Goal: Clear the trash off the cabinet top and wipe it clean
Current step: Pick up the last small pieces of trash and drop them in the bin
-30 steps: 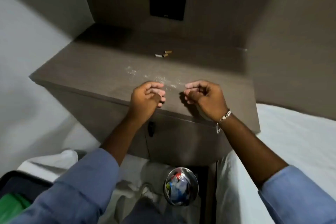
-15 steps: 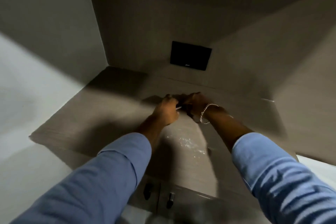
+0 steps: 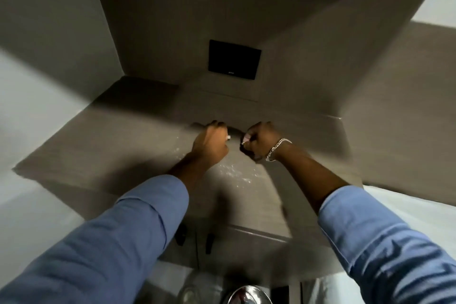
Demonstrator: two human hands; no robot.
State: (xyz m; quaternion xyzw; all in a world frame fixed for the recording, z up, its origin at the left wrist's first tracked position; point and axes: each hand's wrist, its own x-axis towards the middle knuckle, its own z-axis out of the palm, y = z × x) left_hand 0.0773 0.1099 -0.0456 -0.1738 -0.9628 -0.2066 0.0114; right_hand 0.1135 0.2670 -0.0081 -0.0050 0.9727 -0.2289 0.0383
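Observation:
The brown cabinet top (image 3: 128, 145) fills the middle of the view. My left hand (image 3: 211, 144) rests on it as a fist, and a small white cigarette butt (image 3: 228, 137) pokes out between its fingers. My right hand (image 3: 259, 140), with a silver bracelet at the wrist, is curled beside it and pinches another small pale butt (image 3: 243, 142). The two hands are a short gap apart. A scatter of white ash or crumbs (image 3: 233, 173) lies on the top just in front of them, between my forearms. No loose butts show on the surface.
A black panel (image 3: 234, 63) is set in the back wall above the hands. Two dark door handles (image 3: 209, 243) sit on the cabinet front. A shiny metal bin (image 3: 249, 296) stands on the floor below. White bedding (image 3: 419, 202) lies to the right, a pale wall to the left.
My hands went from the front edge to the butts in the middle of the top, closed on them, and have now drawn slightly apart. The camera leaned in closer.

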